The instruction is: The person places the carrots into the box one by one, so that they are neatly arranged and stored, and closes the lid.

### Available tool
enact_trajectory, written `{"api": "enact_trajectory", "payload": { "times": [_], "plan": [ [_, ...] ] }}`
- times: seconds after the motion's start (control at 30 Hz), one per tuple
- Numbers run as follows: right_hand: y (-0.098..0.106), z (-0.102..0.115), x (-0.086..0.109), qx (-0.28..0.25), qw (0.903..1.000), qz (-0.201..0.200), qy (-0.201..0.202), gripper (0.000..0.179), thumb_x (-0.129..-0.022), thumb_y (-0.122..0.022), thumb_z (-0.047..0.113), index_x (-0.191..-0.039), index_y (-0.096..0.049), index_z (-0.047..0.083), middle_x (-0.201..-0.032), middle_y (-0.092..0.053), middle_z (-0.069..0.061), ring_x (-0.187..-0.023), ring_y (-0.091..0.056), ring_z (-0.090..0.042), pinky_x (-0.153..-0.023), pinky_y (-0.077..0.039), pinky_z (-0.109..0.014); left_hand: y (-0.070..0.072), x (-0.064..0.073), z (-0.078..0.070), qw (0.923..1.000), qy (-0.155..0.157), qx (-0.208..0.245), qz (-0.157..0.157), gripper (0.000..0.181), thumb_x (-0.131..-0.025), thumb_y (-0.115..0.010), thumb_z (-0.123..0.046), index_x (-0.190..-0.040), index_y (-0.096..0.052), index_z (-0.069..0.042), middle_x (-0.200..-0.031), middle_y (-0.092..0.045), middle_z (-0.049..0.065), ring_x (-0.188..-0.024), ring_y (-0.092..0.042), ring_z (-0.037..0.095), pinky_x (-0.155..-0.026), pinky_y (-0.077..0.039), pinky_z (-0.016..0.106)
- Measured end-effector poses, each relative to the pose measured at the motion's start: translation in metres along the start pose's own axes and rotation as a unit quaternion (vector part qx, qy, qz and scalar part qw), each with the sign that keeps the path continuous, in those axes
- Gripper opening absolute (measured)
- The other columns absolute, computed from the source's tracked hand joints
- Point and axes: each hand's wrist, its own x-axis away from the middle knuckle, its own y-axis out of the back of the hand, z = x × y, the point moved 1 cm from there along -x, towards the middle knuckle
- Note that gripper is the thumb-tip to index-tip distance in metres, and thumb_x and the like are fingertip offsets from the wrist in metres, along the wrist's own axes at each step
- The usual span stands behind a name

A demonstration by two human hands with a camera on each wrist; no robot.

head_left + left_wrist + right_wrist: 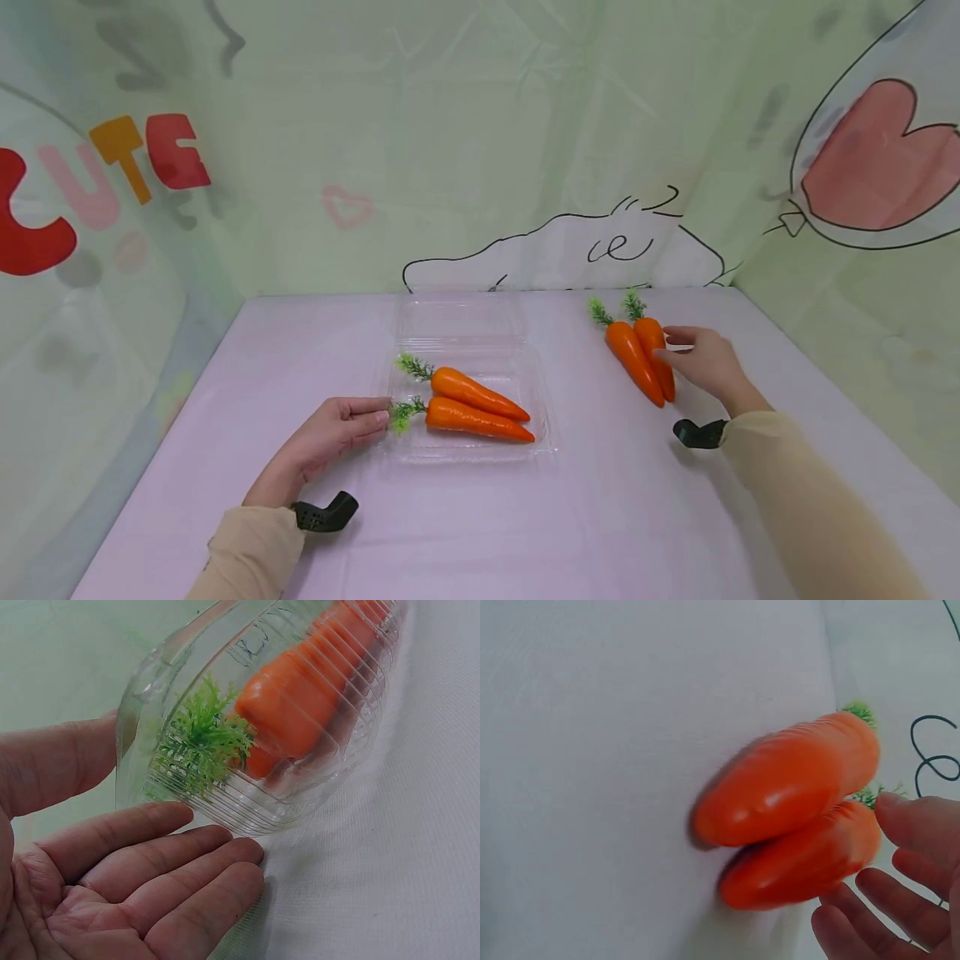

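A clear plastic clamshell box (546,425) lies with its lid folded back, holding two orange carrots, an upper carrot (476,392) and a lower carrot (472,418), green tops to the left. My left hand (341,429) is at the box's left side, thumb by the rim and fingers extended along the ribbed wall (225,799). Over on the right, two more carrots lie side by side on the table: a left carrot (632,358) and a right carrot (654,350). My right hand (705,358) is beside the right carrot, thumb at its thick end, fingers loosely extended along its side.
The table (465,533) has a pale cloth cover. Behind it hangs a light green curtain (480,150) with drawings, and similar cloth closes off both sides. A black wrist camera (326,512) sits at the left sleeve, another black camera (699,433) at the right.
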Motion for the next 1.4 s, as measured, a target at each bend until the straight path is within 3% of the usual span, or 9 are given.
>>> {"api": "enact_trajectory", "payload": {
  "times": [0.37,0.8,1.17,1.4],
  "plan": [
    [-0.014,-0.002,-0.001,0.008,0.9995,-0.013,-0.026,0.066,-0.103,-0.057,0.027,-0.153,-0.034,-0.010,-0.148,-0.043,-0.037,-0.130,-0.043,-0.053,-0.106,-0.050,-0.061,0.000,0.000,0.000,1.0000,0.004,0.005,-0.002,0.052,-0.102,-0.064,-0.017,-0.143,-0.052,0.010,-0.149,-0.053,0.026,-0.117,-0.067,0.008,-0.103,-0.055,0.031],
    [-0.017,0.000,-0.008,0.020,0.9981,-0.018,-0.056,0.064,-0.101,-0.058,0.020,-0.151,-0.034,-0.013,-0.143,-0.046,-0.040,-0.122,-0.052,-0.050,-0.105,-0.052,-0.058,0.000,-0.001,0.001,1.0000,-0.001,0.002,-0.002,0.051,-0.102,-0.064,-0.016,-0.143,-0.052,0.011,-0.149,-0.053,0.027,-0.122,-0.066,0.014,-0.105,-0.054,0.034],
    [-0.009,0.000,-0.002,0.013,0.9982,-0.009,-0.058,0.065,-0.101,-0.058,0.019,-0.152,-0.033,-0.012,-0.145,-0.043,-0.039,-0.125,-0.049,-0.051,-0.107,-0.051,-0.059,0.000,-0.001,0.002,1.0000,-0.006,0.005,-0.001,0.050,-0.102,-0.064,-0.016,-0.142,-0.052,0.011,-0.148,-0.054,0.027,-0.121,-0.066,0.013,-0.106,-0.054,0.035],
    [0.002,-0.004,0.002,0.015,0.9989,-0.018,-0.042,0.067,-0.100,-0.058,0.022,-0.152,-0.033,-0.012,-0.144,-0.044,-0.039,-0.121,-0.049,-0.050,-0.102,-0.055,-0.056,0.000,0.000,0.001,1.0000,-0.003,0.006,-0.002,0.051,-0.101,-0.064,-0.016,-0.143,-0.052,0.011,-0.148,-0.054,0.027,-0.118,-0.067,0.012,-0.105,-0.054,0.034]
  ]
}}
